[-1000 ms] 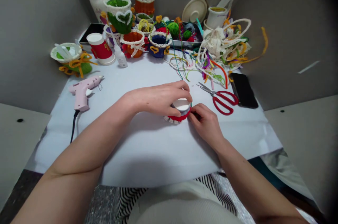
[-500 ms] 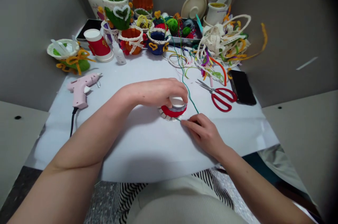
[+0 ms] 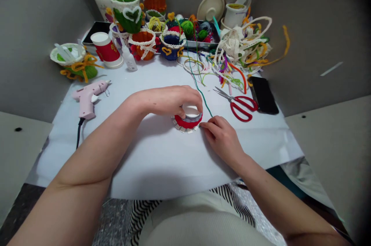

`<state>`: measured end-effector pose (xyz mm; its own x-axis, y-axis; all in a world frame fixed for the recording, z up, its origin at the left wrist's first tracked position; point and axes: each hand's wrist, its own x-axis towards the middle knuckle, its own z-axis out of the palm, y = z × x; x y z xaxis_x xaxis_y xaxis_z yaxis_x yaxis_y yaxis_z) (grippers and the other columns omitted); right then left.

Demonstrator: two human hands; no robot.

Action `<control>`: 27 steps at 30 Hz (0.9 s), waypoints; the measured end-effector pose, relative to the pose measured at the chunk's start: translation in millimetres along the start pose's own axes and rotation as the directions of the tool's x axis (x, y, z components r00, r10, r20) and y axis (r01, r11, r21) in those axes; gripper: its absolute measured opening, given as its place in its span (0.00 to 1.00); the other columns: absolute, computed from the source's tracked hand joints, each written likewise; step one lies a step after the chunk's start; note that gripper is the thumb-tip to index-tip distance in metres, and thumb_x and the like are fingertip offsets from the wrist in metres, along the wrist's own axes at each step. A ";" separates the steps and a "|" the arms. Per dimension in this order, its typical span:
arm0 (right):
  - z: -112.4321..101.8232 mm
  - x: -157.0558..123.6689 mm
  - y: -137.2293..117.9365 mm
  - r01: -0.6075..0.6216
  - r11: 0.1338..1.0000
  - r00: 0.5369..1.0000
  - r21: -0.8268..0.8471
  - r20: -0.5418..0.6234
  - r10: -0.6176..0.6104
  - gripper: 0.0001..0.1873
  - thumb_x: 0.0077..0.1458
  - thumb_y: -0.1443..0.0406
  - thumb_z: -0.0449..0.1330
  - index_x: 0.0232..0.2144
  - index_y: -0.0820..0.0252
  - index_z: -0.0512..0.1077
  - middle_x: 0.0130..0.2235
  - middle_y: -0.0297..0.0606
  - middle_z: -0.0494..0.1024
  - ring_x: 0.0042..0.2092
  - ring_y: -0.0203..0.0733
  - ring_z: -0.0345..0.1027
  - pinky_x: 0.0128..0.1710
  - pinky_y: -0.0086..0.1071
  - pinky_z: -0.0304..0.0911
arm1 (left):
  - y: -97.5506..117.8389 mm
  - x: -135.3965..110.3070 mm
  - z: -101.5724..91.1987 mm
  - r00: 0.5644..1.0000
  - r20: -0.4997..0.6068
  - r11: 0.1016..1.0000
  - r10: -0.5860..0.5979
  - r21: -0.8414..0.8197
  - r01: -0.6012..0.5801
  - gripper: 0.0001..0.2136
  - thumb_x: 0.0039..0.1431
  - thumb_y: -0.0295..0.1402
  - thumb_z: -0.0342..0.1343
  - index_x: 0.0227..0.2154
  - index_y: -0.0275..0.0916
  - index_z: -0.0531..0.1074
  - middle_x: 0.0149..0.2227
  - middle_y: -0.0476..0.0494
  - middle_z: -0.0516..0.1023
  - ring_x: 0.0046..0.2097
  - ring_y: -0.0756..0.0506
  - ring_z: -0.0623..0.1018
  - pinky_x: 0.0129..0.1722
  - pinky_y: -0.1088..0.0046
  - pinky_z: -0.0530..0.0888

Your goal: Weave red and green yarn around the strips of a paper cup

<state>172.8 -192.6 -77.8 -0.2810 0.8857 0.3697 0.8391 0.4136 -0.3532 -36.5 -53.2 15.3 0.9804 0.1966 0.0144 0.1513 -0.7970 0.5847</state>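
Note:
A small upturned paper cup [image 3: 189, 118], wound with red yarn and splayed into white strips at its base, rests on the white sheet [image 3: 162, 161]. My left hand [image 3: 171, 101] lies over it from the left, fingers curled round its top. My right hand [image 3: 222, 137] sits just right of the cup, fingertips pinched on a green yarn strand [image 3: 203, 97] at the cup's base. The strand runs back across the sheet toward the tray of yarn balls [image 3: 193, 31].
Red-handled scissors [image 3: 240, 105] and a black phone [image 3: 262, 89] lie to the right. A pink glue gun [image 3: 88, 95] with its cord is on the left. Several decorated cups [image 3: 143, 43], a red paper cup [image 3: 106, 49] and a heap of pipe cleaners and lace [image 3: 246, 48] crowd the back.
My right hand pulled the green strand out to the lower right, then came back against the cup's base. The cup and my left hand shifted slightly left.

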 end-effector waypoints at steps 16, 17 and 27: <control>10.9 17.8 11.1 -0.211 0.947 0.966 0.244 -0.094 0.239 0.07 0.57 0.70 0.56 0.31 0.57 0.74 0.31 0.35 0.72 0.33 0.39 0.67 0.34 0.33 0.61 | 0.1 4.6 6.5 0.992 -0.123 0.998 -0.026 0.054 0.033 0.16 0.57 0.24 0.53 0.48 0.41 0.74 0.59 0.40 0.69 0.59 0.43 0.68 0.58 0.67 0.65; 11.6 18.1 11.2 -0.209 0.948 0.967 0.240 -0.091 0.237 0.07 0.57 0.70 0.56 0.31 0.57 0.74 0.31 0.35 0.72 0.33 0.39 0.67 0.35 0.34 0.62 | 0.8 5.2 9.0 0.989 -0.140 0.997 -0.037 0.056 0.045 0.15 0.58 0.27 0.55 0.48 0.41 0.74 0.60 0.39 0.67 0.60 0.42 0.68 0.58 0.66 0.65; -1.6 12.2 13.9 -0.097 0.950 0.992 0.298 -0.043 0.115 0.08 0.61 0.69 0.55 0.38 0.56 0.75 0.35 0.38 0.74 0.37 0.40 0.68 0.36 0.34 0.64 | -4.9 9.0 13.4 0.977 -0.164 0.984 -0.137 0.087 0.153 0.22 0.55 0.26 0.57 0.53 0.41 0.68 0.53 0.40 0.74 0.56 0.41 0.69 0.53 0.66 0.66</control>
<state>181.8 -176.4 -76.8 -0.1624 0.9172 0.3638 0.6850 0.3702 -0.6275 -26.7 -55.2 1.7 0.9162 0.3950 0.0672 0.3095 -0.8042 0.5074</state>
